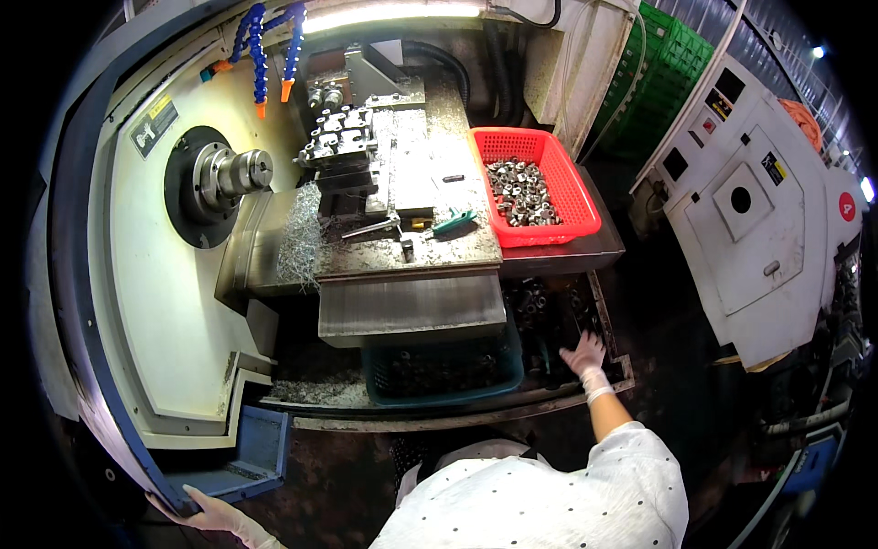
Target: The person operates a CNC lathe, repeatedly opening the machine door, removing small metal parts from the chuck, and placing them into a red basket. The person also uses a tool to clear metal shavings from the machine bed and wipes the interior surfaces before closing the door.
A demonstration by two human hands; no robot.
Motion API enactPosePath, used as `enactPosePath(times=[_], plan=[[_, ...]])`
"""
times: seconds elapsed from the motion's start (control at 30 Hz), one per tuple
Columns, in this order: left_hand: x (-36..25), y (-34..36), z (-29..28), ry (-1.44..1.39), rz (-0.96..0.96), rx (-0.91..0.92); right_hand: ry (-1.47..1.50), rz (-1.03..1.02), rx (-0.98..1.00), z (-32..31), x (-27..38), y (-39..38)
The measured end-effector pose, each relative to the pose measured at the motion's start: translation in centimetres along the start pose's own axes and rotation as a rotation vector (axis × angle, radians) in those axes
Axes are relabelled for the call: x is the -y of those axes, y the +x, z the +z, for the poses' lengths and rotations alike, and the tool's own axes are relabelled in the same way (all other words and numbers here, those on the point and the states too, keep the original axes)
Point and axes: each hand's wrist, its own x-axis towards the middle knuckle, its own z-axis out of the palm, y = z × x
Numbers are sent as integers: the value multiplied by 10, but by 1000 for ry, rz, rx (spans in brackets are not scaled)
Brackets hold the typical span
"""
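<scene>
My right hand (585,357), in a thin pale glove, reaches down into a dark low tray (611,352) of metal parts beside the machine bed; its fingers are spread over the parts and I cannot tell if it grips one. My left hand (206,514), also gloved, rests on the lower edge of the machine's open sliding door (137,457) at the bottom left. A red basket (585,206) filled with small metal fittings sits on the ledge above my right hand. A teal basket (444,371) with dark parts stands under the machine bed.
The lathe's chuck (240,172) is at the left, with the tool block (343,142) and blue coolant hoses (261,46) above. A wrench (375,226) and a green-handled tool (455,220) lie on the bed among metal shavings (297,242). A white machine cabinet (750,210) stands to the right, green crates (663,73) behind.
</scene>
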Motion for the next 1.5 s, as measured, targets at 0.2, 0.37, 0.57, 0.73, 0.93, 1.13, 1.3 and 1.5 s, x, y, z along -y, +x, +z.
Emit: enactPosePath(times=[0.2, 0.37, 0.57, 0.73, 0.93, 1.13, 1.3, 1.5], plan=[[2, 1, 3, -60, 23, -10, 52, -61, 229, 38, -2, -15], [-3, 2, 1, -96, 49, 14, 453, -98, -35, 90, -62, -5], [-8, -3, 2, -132, 66, 42, 1637, -6, 114, -109, -32, -68], [1, -5, -3, -135, 95, 62, 2222, -661, 580, -239, 139, -101], [-9, -3, 5, -223, 106, 77, 2379, -338, 774, -255, 409, -93], [-4, -5, 1, -209, 106, 95, 2363, -353, 381, -243, 486, -88], [-4, -8, 2, -257, 83, 112, 2426, -319, 383, -250, 487, -92], [-3, -8, -1, -235, 96, 132, 2386, -277, 418, -252, 491, -97]])
